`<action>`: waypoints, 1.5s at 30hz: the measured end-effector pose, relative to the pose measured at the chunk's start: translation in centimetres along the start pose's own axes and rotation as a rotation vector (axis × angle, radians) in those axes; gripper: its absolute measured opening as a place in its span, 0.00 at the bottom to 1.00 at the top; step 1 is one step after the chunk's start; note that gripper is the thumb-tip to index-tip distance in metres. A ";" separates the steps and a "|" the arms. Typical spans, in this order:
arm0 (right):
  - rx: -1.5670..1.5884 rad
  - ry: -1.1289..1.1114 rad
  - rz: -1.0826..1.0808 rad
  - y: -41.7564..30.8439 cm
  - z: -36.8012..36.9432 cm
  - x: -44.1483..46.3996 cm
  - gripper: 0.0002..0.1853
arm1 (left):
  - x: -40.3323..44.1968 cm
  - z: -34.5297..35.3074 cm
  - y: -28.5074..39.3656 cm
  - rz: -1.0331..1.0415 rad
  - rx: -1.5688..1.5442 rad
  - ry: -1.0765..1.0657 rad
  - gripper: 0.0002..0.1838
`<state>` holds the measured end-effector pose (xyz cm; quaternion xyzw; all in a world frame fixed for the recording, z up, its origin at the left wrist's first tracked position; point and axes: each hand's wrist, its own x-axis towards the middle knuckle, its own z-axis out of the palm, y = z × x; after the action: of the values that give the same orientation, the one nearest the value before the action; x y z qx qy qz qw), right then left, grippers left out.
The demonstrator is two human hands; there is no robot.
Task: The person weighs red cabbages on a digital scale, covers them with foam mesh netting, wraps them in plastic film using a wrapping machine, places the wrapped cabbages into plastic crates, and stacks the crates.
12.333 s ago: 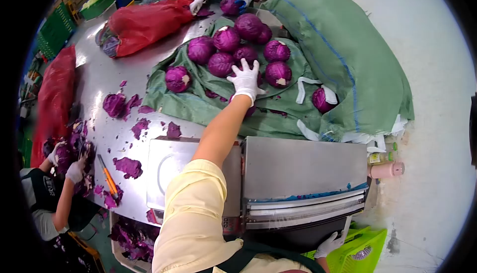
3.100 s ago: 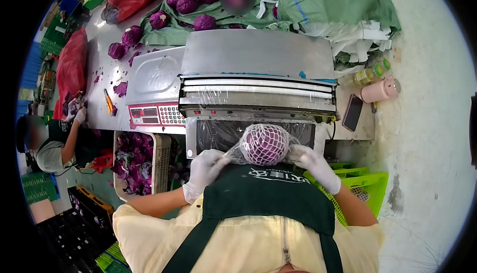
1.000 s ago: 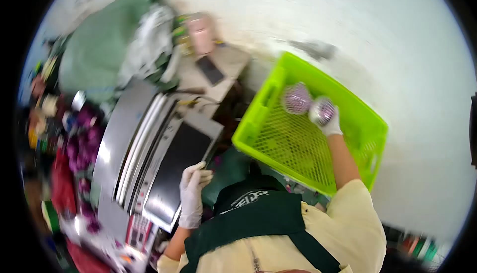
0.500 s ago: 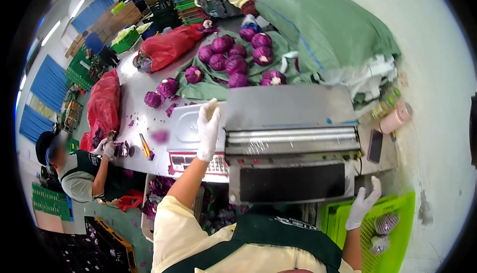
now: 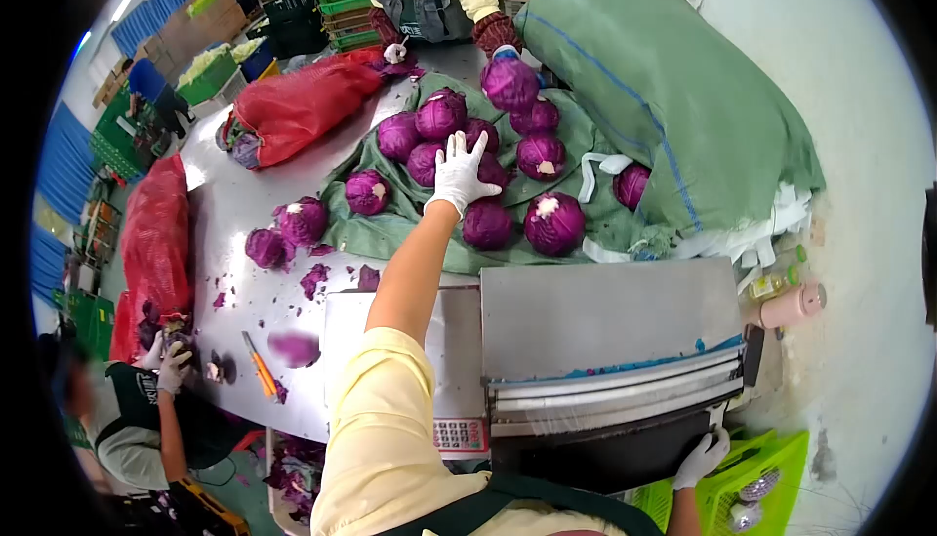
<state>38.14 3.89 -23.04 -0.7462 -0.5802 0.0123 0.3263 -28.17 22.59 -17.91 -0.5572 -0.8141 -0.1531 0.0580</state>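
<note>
My left hand (image 5: 461,175), in a white glove, is stretched forward with its fingers spread over the purple cabbages (image 5: 441,114) on a green cloth (image 5: 371,233). It touches or hovers just above them; the exact contact is hidden. One cabbage (image 5: 487,225) lies right of its wrist, another (image 5: 554,225) farther right. My right hand (image 5: 701,460), also gloved, is low on the right with fingers apart, beside the right edge of the sealing machine (image 5: 610,316) and above a lime green crate (image 5: 781,482). Two net-wrapped cabbages (image 5: 759,485) lie in that crate.
Across the table, a person's gloved hand (image 5: 506,53) is at a raised cabbage (image 5: 509,84). Another person's hands (image 5: 173,368) work at the left. A scale (image 5: 459,435), orange cutter (image 5: 261,367), red sacks (image 5: 303,106), big green sack (image 5: 673,106) and pink bottle (image 5: 793,306) surround the work area.
My left hand has moved forward from above the scale to the cabbages, its fingers now spread. My right hand has moved from above the crate to the machine's edge. The view has shifted.
</note>
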 end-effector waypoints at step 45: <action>0.505 -0.107 -0.174 -1.0 -9.2 10.7 0.27 | -31.7 -14.1 1.3 -0.392 -0.771 0.204 0.47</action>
<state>44.42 9.02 -11.44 -0.5867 -0.6373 0.1680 0.4706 -16.29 -9.56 -12.77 -0.3551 -0.7779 -0.5080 -0.1040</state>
